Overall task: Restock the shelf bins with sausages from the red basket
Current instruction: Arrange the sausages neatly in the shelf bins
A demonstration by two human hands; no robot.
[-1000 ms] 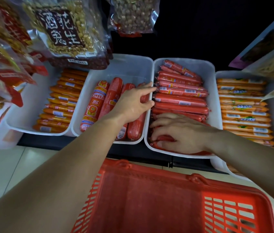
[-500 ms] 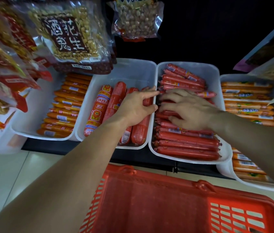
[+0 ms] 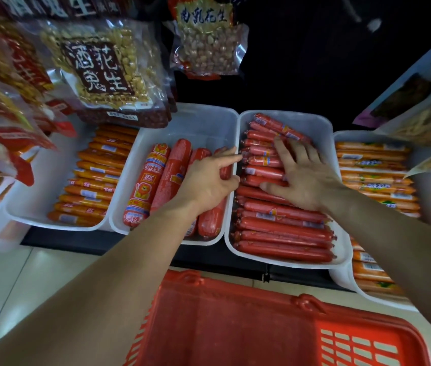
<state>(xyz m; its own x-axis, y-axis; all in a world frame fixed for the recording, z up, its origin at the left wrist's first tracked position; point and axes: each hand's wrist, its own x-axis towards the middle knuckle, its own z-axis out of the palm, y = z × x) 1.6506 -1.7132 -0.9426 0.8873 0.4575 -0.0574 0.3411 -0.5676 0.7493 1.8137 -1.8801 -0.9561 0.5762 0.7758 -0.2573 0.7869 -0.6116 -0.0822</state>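
Note:
A white shelf bin (image 3: 337,249) at centre right is packed with thin red sausages (image 3: 283,233) lying crosswise. My right hand (image 3: 304,175) lies flat on the upper rows with fingers spread. My left hand (image 3: 209,178) rests on the rim between this bin and the neighbouring white bin (image 3: 195,120), which holds a few thick red sausages (image 3: 145,183); its forefinger points across the rim and its thumb touches the edge. The red basket (image 3: 235,326) stands below the shelf at the bottom; its visible part looks empty.
White bins of orange sausages sit at far left (image 3: 95,180) and far right (image 3: 375,175), another below right (image 3: 367,270). Hanging peanut bags (image 3: 103,72) overhang the left bins, and snack packets (image 3: 425,112) overhang the right. Pale floor tiles (image 3: 24,286) lie left of the basket.
My right hand has slid from the near end of the thin-sausage bin up to its far rows, uncovering the near rows. My left hand has stayed on the rim.

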